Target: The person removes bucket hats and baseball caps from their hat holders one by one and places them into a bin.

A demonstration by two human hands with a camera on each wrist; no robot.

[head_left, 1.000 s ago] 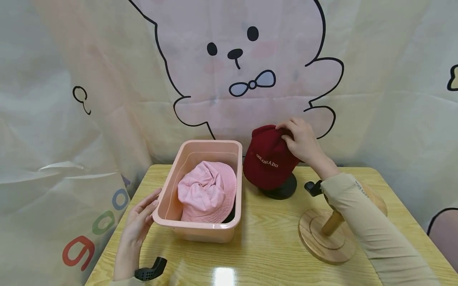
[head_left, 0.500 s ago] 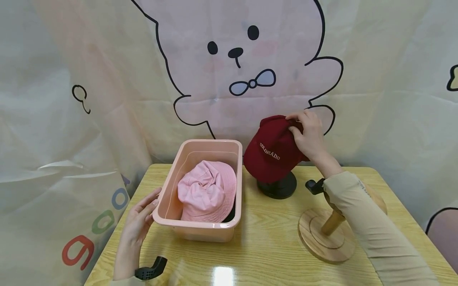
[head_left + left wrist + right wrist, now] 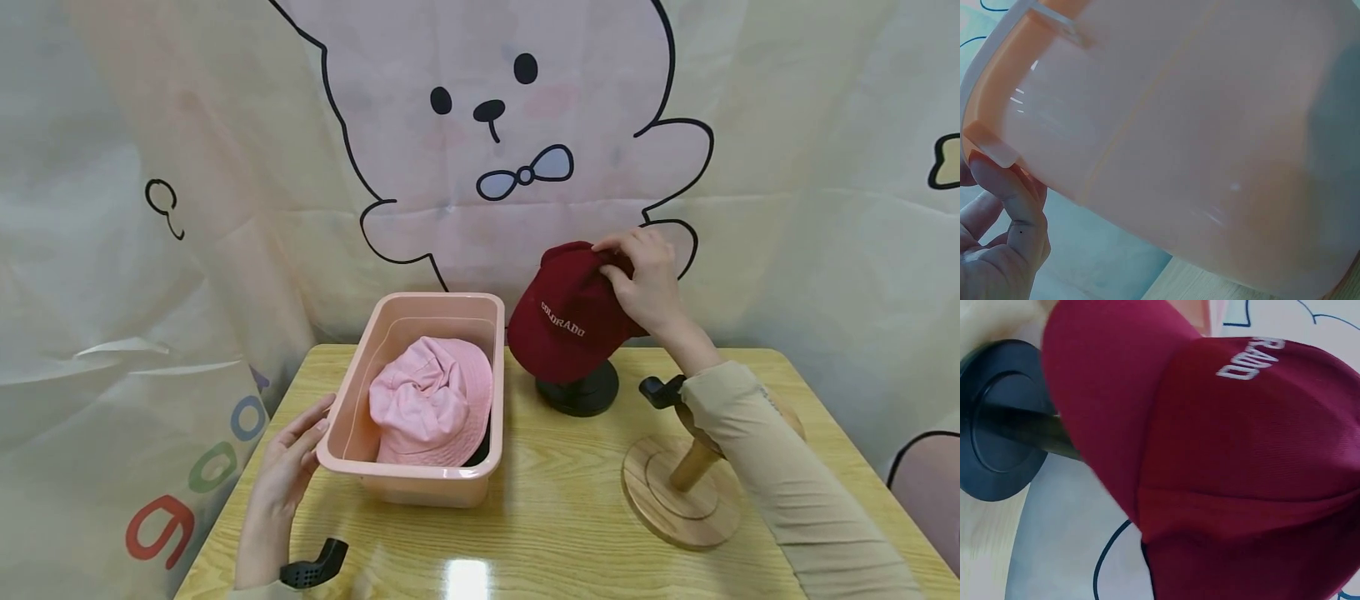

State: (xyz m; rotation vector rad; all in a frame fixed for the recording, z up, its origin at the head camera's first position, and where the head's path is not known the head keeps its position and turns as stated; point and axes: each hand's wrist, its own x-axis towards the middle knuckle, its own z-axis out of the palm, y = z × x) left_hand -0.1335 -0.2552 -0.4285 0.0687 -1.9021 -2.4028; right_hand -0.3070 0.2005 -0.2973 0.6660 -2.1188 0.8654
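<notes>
My right hand [image 3: 648, 273] pinches the crown of a maroon baseball cap [image 3: 562, 325] with COLORADO in white across its front. The cap tilts over a black stand with a round base [image 3: 579, 392]. In the right wrist view, a dark post [image 3: 1029, 430] runs from that base behind the cap's brim [image 3: 1100, 394]. To the left, my left hand [image 3: 285, 467] touches the outer rim of a pink plastic basin [image 3: 420, 472], its fingers loosely bent. In the left wrist view, fingertips [image 3: 984, 164] lie right at the rim. A pink bucket hat [image 3: 423, 400] rests inside the basin.
A wooden stand [image 3: 678, 492] with a round base stands at the right, its upper part hidden behind my right sleeve [image 3: 795, 492]. Everything sits on a wood-grain table [image 3: 562, 533]. A cartoon-printed curtain [image 3: 787, 250] hangs just behind the table.
The right hand has raised the maroon cap a little and tilted it, showing more of the black base. During the last half second it stays nearly still. The left hand keeps its place.
</notes>
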